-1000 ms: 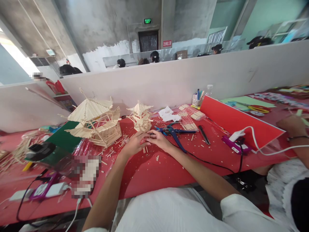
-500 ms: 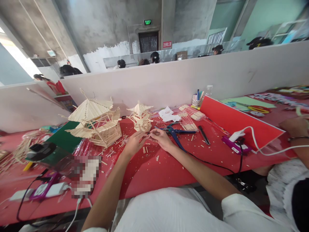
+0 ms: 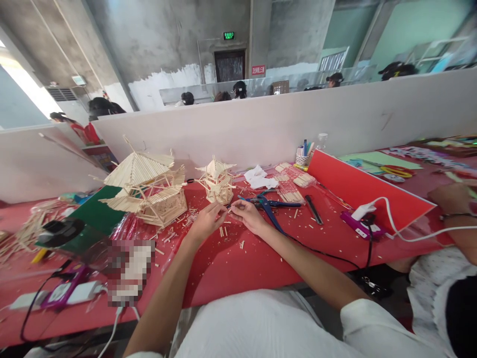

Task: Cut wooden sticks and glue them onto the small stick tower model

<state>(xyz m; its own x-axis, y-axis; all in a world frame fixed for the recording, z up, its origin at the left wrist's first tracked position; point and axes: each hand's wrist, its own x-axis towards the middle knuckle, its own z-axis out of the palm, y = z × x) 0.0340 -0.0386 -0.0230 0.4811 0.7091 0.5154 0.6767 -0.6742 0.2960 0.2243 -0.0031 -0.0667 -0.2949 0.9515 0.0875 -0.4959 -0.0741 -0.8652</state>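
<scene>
We're watching the left hand [image 3: 206, 222] and right hand [image 3: 247, 216] pinching a tiny pale sliver [image 3: 229, 210] between them, just nearside of the small tiered pale-wood-stick pagoda [image 3: 216, 185] by the red desk's [image 3: 238, 268] far edge.

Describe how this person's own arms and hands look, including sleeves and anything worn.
The right sleeve is plain white and short; of the left sleeve, only a white edge shows. The left hand and right hand are ungloved, and no watch or bracelet shows.
</scene>
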